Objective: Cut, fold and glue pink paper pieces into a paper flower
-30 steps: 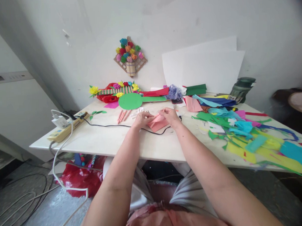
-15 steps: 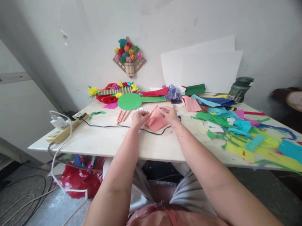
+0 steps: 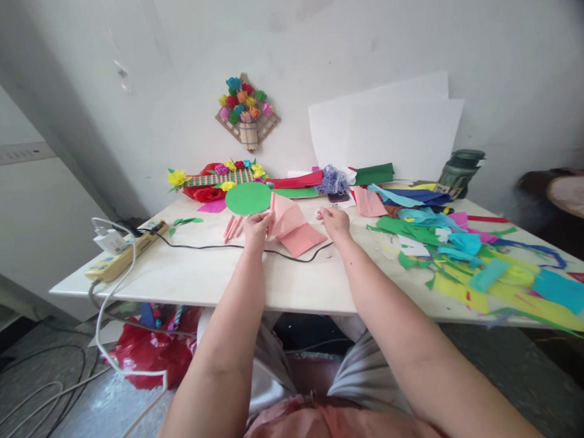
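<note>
My left hand (image 3: 256, 225) grips the left edge of a folded pink paper sheet (image 3: 292, 229) and lifts that side off the white table (image 3: 217, 274). The sheet's lower right part still rests on the table. To the right of the sheet, my right hand (image 3: 334, 220) rests on the table with its fingers curled; I cannot tell whether it pinches anything. A black cable (image 3: 210, 247) runs across the table under the paper. Several rolled pink paper sticks (image 3: 233, 227) lie just left of my left hand.
A green paper circle (image 3: 248, 198) and paper-flower crafts (image 3: 217, 177) lie at the back. Coloured paper scraps (image 3: 468, 256) cover the table's right side. A power strip (image 3: 124, 251) sits at the left edge, a dark bottle (image 3: 459, 171) at the back right, white sheets (image 3: 389, 131) against the wall.
My left hand has raised and unfolded the pink paper, which lay flat between both hands before. My right hand has let go of it and moved slightly right.
</note>
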Motion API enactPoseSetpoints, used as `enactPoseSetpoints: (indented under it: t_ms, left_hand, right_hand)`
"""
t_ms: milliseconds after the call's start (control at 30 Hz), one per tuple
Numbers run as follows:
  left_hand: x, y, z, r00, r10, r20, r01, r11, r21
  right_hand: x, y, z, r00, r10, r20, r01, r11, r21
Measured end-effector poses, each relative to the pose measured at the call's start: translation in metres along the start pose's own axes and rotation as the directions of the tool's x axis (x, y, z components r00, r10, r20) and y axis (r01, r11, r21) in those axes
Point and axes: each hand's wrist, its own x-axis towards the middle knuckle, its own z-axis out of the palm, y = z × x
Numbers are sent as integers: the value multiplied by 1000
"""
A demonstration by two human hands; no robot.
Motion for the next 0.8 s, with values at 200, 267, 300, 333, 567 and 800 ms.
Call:
enactPoseSetpoints:
  t_ms: [200,267,300,333,567,800]
  left_hand:
    - [0,1,0,1000,-17,9,17,997,-75]
    - [0,1,1,998,-21,58,27,995,-95]
    - [-1,1,2,996,-30,87,39,994,-104]
    - [-2,2,2,992,-43,117,57,992,-114]
    - [-8,5,7,959,-131,253,183,964,-195]
    - [-7,4,7,961,-126,244,194,941,-279]
  right_hand:
    - [2,0,-7,996,3,-89,-16,989,-147]
    - [3,-2,-8,994,32,-101,-43,994,-103]
    - [2,-3,-9,996,45,-81,-50,997,-60]
    - [0,-6,-9,998,50,-40,-50,999,-4]
    - [-29,-37,-13,691,-148,708,-152,927,342]
    - [-33,-37,-1,669,-115,734,24,991,134]
